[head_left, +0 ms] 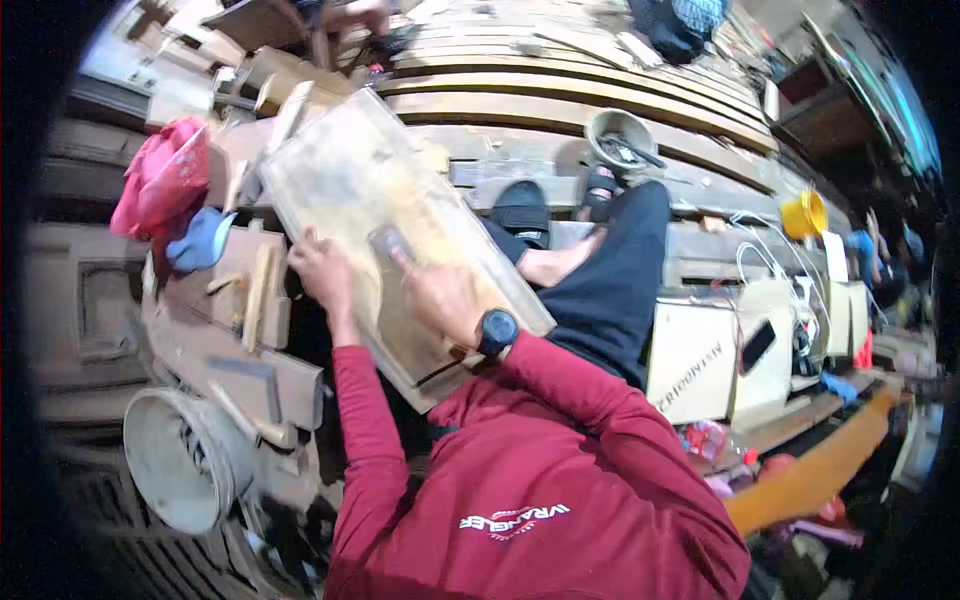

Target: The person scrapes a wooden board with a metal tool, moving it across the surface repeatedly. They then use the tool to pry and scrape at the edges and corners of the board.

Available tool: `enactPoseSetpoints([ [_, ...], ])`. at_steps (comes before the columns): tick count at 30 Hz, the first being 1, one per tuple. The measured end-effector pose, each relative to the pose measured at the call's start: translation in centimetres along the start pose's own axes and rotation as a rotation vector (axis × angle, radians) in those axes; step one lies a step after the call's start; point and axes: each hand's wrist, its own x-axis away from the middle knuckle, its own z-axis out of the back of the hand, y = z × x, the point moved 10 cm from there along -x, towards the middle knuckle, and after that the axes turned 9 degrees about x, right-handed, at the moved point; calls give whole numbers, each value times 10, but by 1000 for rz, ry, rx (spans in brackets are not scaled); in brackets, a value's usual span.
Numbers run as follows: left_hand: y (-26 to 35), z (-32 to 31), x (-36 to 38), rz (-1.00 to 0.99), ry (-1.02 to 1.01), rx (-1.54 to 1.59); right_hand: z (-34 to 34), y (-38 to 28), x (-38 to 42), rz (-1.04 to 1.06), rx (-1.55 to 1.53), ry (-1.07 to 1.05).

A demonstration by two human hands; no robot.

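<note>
A framed wooden panel (430, 190) with pale, dusty patches lies slanted across my lap. My left hand (322, 270) is closed over its left edge, fingers on the frame. My right hand (443, 303), with a black watch at the wrist, grips what looks like a putty knife (390, 245). Its flat grey blade points away from me and rests on or just over the panel's middle. The handle is partly hidden in my fist. A light brown smear (366, 288) shows on the panel between my hands.
Wood offcuts (258, 295) and a white bucket (180, 460) stand to the left, near a pink cloth (170, 180). A small bucket of tools (620, 140) sits ahead on the slatted floor (480, 110). On the right are cardboard boxes (692, 350), a phone (758, 347) and cables.
</note>
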Motion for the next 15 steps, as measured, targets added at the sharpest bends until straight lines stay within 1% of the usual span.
enactPoseSetpoints([
  [1,5,5,-1,139,-7,8,5,3,17,1,14,-68],
  [3,3,5,-1,97,8,-55,27,-2,50,20,23,-225],
  [5,0,4,-1,161,-7,-10,33,4,75,-11,25,-351],
  [6,-3,1,-2,65,-2,-36,32,10,85,-23,28,-413],
  [7,-8,-3,-2,17,22,-24,35,12,87,-5,9,-374],
  [9,0,1,0,189,-46,21,42,8,73,37,-29,-269],
  [10,4,3,-1,128,-16,5,34,5,68,11,18,-378],
  [13,1,2,-1,40,-6,8,25,-10,44,47,38,-310],
  [14,0,2,-1,104,-35,8,19,-9,35,80,10,-237],
  [15,-1,0,-3,79,-33,1,15,-6,33,73,11,-223],
])
